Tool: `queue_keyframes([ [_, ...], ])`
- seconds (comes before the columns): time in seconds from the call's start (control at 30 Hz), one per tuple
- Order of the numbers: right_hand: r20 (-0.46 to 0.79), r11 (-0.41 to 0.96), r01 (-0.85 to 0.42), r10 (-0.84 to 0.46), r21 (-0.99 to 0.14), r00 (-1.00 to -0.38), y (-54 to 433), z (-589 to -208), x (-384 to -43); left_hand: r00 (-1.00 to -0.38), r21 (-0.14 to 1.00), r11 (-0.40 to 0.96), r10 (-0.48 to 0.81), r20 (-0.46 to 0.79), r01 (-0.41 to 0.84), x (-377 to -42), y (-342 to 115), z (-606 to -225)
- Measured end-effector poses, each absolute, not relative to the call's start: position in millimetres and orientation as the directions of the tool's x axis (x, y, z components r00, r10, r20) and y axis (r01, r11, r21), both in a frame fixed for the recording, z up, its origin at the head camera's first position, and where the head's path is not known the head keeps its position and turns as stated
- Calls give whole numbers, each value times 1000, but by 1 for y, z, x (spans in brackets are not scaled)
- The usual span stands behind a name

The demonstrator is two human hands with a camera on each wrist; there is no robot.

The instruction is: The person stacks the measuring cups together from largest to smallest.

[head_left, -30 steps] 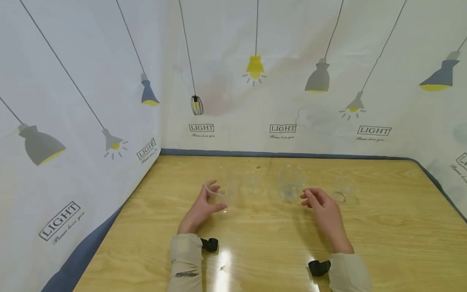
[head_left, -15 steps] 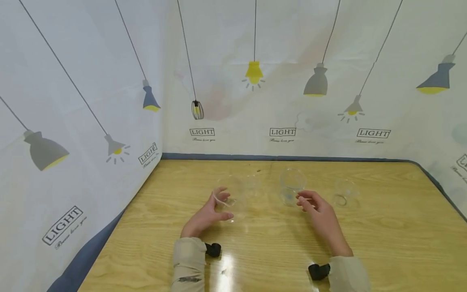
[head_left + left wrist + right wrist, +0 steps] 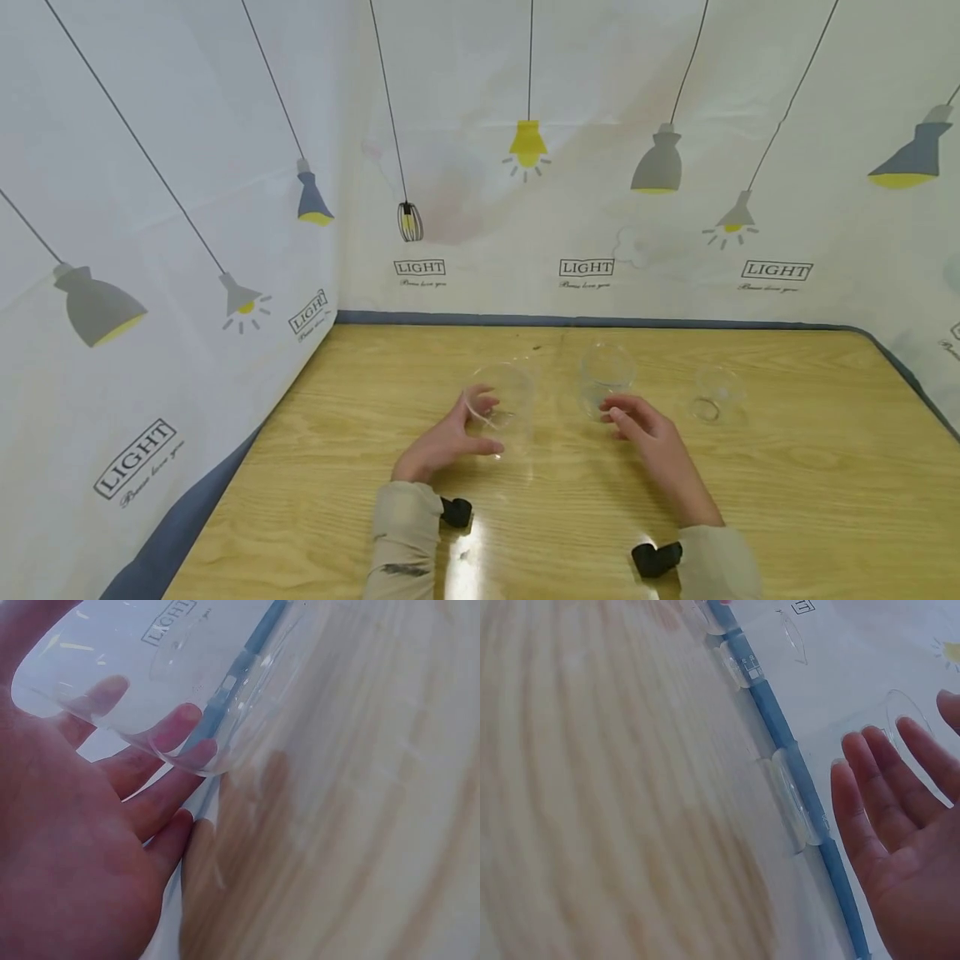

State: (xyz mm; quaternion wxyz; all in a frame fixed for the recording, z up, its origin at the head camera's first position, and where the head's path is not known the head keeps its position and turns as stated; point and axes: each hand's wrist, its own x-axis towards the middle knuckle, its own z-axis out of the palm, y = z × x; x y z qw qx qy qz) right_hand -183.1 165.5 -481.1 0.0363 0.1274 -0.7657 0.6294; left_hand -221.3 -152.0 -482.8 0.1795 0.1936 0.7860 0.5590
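My left hand (image 3: 453, 437) curls its thumb and fingers round a large clear beaker (image 3: 516, 385). In the left wrist view, the rim of the beaker (image 3: 172, 671) crosses in front of those fingers. My right hand (image 3: 648, 437) has nothing in its grasp, its fingers loosely bent. It is just in front of a second clear beaker (image 3: 606, 365), which stands upright in the middle; whether they touch cannot be told. Farther right stands a smaller clear beaker (image 3: 720, 385). In the right wrist view the palm and fingers of the right hand (image 3: 907, 817) show extended.
All this is on a wood-grain table (image 3: 810, 467). A pale cloth backdrop (image 3: 480, 192) printed with lamps rises behind and at both sides, with a blue band (image 3: 450, 317) along its foot. Another small clear vessel behind the left beaker is hardly visible.
My left hand has moved right and slightly nearer, carrying the large beaker with it. The right hand has shifted slightly left, in front of the middle beaker.
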Motion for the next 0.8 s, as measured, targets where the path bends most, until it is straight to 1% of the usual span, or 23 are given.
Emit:
queue_keyframes([
  [0.2, 196, 161, -225, -177, -961, -964, 166, -483, -183, -842, 951, 284, 537, -53, 121, -221, -145, -483],
  [0.4, 147, 163, -193, -256, -968, -956, 164, -483, -183, -828, 954, 272, 559, -48, 129, -222, -138, -483],
  [0.6, 94, 169, -152, -307, -974, -947, 161, -483, -183, -804, 963, 237, 593, -42, 125, -216, -131, -469],
  [0.7, 90, 155, -149, -334, -977, -938, 161, -483, -183, -794, 966, 229, 607, -43, 122, -213, -128, -461],
  [0.8, 101, 151, -162, -350, -975, -931, 161, -482, -183, -789, 962, 238, 612, -43, 133, -215, -124, -466],
])
